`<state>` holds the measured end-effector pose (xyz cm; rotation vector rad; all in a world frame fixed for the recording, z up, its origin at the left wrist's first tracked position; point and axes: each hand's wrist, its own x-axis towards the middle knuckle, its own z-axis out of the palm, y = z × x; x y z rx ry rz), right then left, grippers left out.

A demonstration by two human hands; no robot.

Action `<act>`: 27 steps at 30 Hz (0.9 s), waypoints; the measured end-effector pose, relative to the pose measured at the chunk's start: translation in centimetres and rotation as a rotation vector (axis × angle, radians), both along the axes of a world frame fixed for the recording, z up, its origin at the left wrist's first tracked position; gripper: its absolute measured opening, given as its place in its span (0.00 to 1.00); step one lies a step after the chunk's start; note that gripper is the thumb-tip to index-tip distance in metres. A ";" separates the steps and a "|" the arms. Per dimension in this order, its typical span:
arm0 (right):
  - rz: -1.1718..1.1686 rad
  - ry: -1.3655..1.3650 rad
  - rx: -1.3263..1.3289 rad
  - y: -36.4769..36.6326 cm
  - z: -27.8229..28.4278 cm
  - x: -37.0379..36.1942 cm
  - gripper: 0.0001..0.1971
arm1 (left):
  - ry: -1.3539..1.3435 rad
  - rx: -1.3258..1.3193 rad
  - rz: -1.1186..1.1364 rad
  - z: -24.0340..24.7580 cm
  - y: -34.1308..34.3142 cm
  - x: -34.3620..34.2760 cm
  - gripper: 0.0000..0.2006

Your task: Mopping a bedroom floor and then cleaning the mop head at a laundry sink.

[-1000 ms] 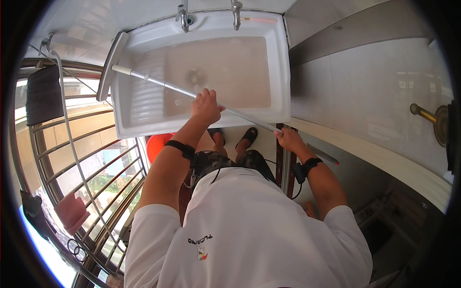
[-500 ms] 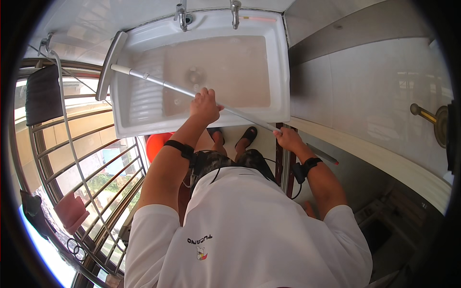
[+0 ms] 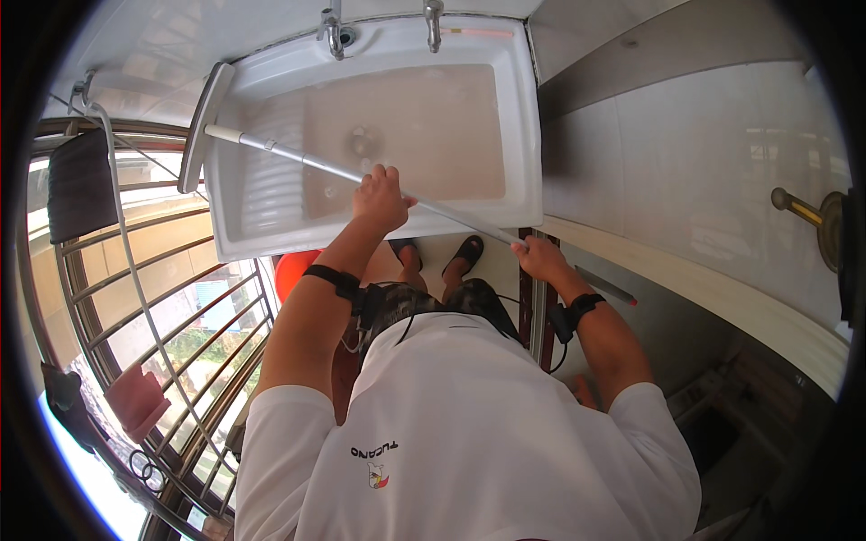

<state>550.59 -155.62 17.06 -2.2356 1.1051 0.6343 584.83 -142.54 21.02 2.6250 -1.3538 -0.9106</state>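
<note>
A long-handled flat mop (image 3: 311,160) slants across the white sink (image 3: 379,236), its silver pole running from upper left to lower right. Its narrow, pale grey head (image 3: 200,135) lies over the sink's left edge, near the wall. My left hand (image 3: 382,198) is closed round the middle of the pole, above the sink's near rim. Further down, my right hand (image 3: 543,259) grips the pole past the sink's near right corner. The pole's lower end, with a red tip, sticks out beyond my right wrist. Cloudy water (image 3: 424,126) stands in the basin.
Two metal taps (image 3: 334,41) rise at the sink's back edge. A white hose (image 3: 126,225) hangs on the left before a barred window (image 3: 194,298). A red bucket (image 3: 293,270) sits below the sink. A tiled wall (image 3: 695,153) and ledge bound the right.
The sink and surroundings sit slightly further left in the picture. Both hands keep their grip, and the mop lies almost unchanged over the sink.
</note>
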 end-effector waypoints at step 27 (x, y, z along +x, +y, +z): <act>-0.049 0.011 0.079 0.3 0.3 1.1 0.21 | -0.022 -0.002 -0.055 -3.2 0.4 0.3 0.24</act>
